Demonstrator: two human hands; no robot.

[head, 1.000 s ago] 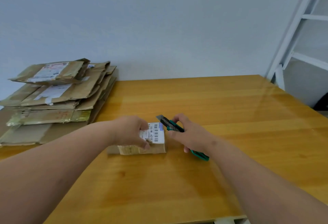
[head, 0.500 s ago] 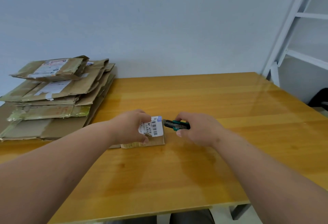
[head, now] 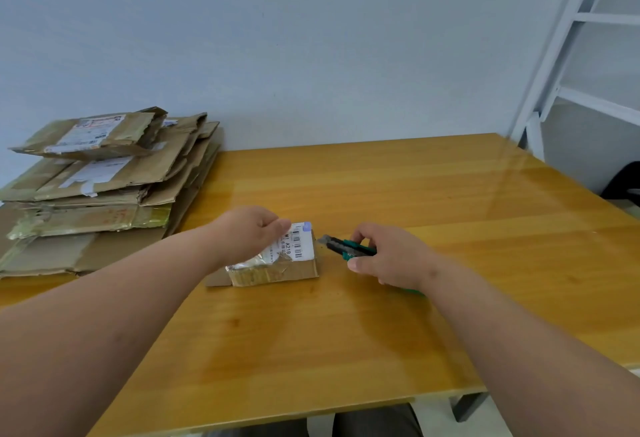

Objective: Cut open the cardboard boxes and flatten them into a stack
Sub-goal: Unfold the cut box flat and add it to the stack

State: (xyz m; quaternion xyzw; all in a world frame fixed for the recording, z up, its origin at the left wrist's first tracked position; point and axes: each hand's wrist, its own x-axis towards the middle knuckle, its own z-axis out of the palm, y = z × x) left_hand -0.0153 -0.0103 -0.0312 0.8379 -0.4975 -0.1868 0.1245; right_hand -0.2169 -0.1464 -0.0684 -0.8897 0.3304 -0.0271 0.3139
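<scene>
A small taped cardboard box [head: 277, 272] with a white barcode label lies on the wooden table [head: 381, 315] near its middle. My left hand [head: 251, 230] rests on the box's top left part with fingers curled over it, holding it down. My right hand [head: 388, 253] grips a green and black utility knife [head: 343, 246]. The knife's tip points left and sits right beside the box's right edge. A stack of flattened cardboard boxes [head: 100, 187] lies at the table's far left.
A white wall stands behind the table. A white metal frame [head: 561, 55] rises at the right, past the table's far right corner. The table's front edge [head: 311, 416] runs close to me, with a dark leg below at the right.
The knife has swung from pointing up over the label down to the box's right side. My left hand has stayed on the box. The view has shifted slightly.
</scene>
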